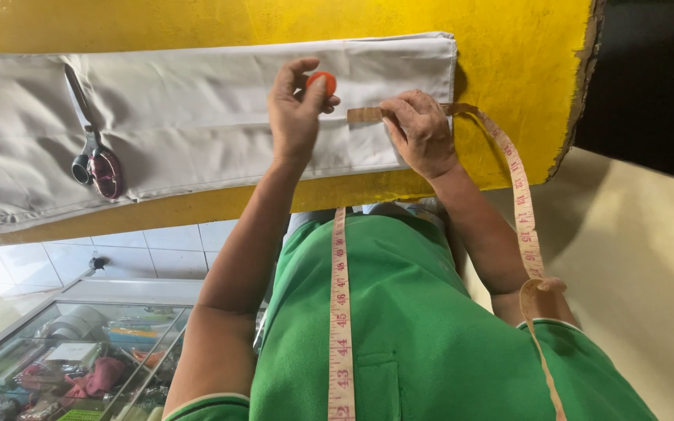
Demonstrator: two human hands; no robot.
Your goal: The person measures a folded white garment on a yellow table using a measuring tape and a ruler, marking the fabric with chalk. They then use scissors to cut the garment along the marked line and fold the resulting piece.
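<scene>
A measuring tape [341, 312] hangs round the person's neck and down a green shirt [431, 335], kept within reach. Its other length runs up along the right forearm to the right hand [423, 134], which is pressed flat on the tape's end, apparently pinning it to the grey cloth [196, 109] so it cannot slip. Just beside it, the left hand [294, 109] pinches a small round orange chalk [322, 81] between thumb and fingertips, poised above the cloth near the tape's tip. The cloth lies folded and smoothed along the yellow tabletop [509, 47]. Scissors [94, 156] with dark red handles rest on the cloth well to the left. Low on the left, a glass case [79, 351] holds small coloured packets and rolls, too blurred to tell further.
</scene>
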